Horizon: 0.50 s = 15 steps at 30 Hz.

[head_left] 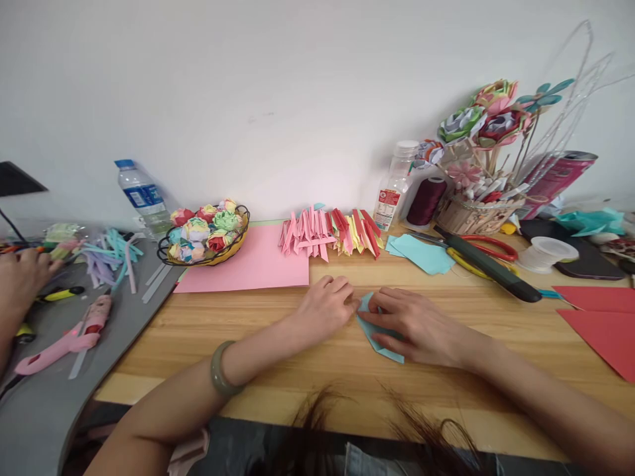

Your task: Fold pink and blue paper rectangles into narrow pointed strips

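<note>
A small folded piece of light blue paper [376, 338] lies on the wooden table beneath my right hand [414, 324]. That hand's fingers bend over the paper and hold it, with the thumb apart near its lower part. From the other side my left hand [330, 305] reaches in, its fingers curled and the fingertips closed at the paper's left edge. What lies between those fingertips is partly hidden. Behind the hands are more light blue paper pieces [424, 254] and a row of folded pink, red and yellow paper strips [312, 233].
Pink sheets [248, 271] lie under a basket of paper flowers [231, 254]. A dark-handled cutter [491, 264], red-handled scissors [489, 246] and red paper [600, 337] are to the right. Another person's hand [22, 284] and a pink glue gun [62, 347] are on the grey table.
</note>
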### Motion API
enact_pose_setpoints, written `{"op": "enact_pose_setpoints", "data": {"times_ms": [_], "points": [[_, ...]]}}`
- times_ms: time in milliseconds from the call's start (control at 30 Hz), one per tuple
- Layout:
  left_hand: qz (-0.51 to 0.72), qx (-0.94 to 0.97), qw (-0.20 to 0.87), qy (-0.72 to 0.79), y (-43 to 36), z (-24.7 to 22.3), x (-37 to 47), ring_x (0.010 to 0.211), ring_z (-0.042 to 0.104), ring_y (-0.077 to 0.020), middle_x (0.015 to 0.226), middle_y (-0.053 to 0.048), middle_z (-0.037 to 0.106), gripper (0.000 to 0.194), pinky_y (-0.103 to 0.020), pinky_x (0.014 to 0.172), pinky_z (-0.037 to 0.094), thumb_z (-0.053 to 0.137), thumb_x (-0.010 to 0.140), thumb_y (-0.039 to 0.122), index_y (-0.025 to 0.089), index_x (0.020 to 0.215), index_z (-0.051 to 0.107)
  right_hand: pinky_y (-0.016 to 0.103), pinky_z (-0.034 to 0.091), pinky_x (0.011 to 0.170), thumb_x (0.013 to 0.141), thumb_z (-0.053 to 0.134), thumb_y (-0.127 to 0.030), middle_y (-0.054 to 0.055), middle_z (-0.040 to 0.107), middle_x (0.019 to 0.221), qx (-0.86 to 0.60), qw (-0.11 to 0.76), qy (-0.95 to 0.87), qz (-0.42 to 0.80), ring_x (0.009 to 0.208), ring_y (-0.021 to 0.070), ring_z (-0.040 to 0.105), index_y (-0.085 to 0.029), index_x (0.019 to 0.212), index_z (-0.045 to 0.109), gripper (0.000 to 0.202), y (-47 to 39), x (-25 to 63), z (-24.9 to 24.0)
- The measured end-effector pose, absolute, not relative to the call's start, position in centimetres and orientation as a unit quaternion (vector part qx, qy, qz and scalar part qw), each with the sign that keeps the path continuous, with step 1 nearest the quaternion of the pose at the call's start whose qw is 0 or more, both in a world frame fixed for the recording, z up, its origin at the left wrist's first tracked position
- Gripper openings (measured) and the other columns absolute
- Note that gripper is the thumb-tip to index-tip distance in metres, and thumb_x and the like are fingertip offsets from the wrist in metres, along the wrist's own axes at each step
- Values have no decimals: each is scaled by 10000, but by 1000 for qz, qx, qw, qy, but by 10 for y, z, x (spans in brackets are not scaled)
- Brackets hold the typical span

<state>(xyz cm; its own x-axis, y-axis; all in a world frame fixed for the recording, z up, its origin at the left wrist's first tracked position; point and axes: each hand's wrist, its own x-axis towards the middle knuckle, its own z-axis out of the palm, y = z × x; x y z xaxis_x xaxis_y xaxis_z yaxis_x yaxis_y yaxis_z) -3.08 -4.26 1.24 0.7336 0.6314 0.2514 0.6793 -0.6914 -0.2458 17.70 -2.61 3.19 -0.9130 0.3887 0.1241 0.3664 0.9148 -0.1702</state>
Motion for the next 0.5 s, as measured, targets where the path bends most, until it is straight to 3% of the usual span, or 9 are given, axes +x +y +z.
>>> {"op": "enact_pose_setpoints", "data": {"times_ms": [167, 367, 500], "points": [[-120, -901, 91, -407, -46, 11, -26, 913, 458, -205, 904, -56, 566, 146, -336, 752, 389, 527, 832, 198, 162, 929, 631, 321, 400, 707, 906, 388, -391, 78, 554, 866, -226, 80, -967, 81, 785, 191, 509, -209, 1079, 618, 340, -31, 173, 31], [-185, -901, 85, -383, -44, 3, -30, 890, 467, -181, 870, -46, 595, 186, -315, 732, 404, 484, 871, 231, 163, 861, 657, 289, 390, 654, 913, 389, -332, 62, 571, 821, -267, 99, -955, 83, 756, 177, 534, -230, 994, 651, 292, -28, 172, 27], [-183, -903, 94, -377, -43, 0, -31, 889, 472, -178, 887, -44, 616, 197, -318, 730, 404, 488, 871, 227, 168, 830, 671, 256, 345, 546, 884, 424, -329, 43, 605, 779, -415, 152, -894, 76, 672, 156, 559, -218, 813, 669, 278, -21, 176, 21]]}}
